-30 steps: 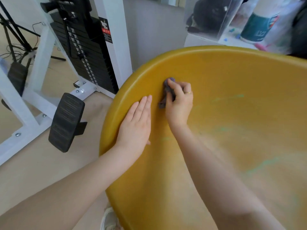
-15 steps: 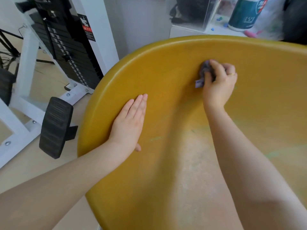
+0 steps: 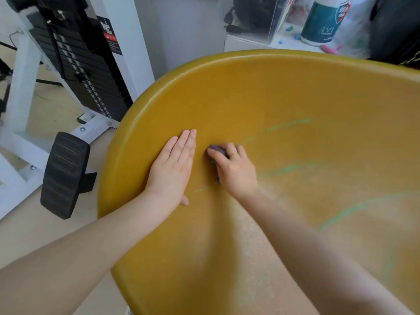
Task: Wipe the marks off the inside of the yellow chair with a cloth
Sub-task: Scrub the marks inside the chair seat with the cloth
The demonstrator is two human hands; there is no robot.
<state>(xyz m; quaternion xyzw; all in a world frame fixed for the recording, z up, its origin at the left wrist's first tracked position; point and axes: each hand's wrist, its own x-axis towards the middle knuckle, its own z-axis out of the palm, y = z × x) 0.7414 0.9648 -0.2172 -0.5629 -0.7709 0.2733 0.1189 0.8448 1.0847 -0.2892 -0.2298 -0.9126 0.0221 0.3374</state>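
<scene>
The yellow chair (image 3: 261,94) fills the right and centre of the head view as a wide curved shell. Green chalk-like marks (image 3: 288,125) streak across its inside, with more lower right. My left hand (image 3: 172,169) lies flat and open on the inner surface near the left rim. Just to its right, my right hand (image 3: 234,171) is closed on a small purple cloth (image 3: 214,151), pressed against the shell. Only a bit of cloth shows past the fingers. A short green mark (image 3: 200,190) lies between my wrists.
A white weight machine with a black plate stack (image 3: 75,64) and a black foot pedal (image 3: 64,175) stand on the floor to the left. Behind the chair, a white shelf holds a teal-labelled canister (image 3: 325,19) and a clear box.
My right hand with the cloth has swept from the upper middle of the shell down and left, ending beside my left hand. My left hand has stayed flat on the chair.
</scene>
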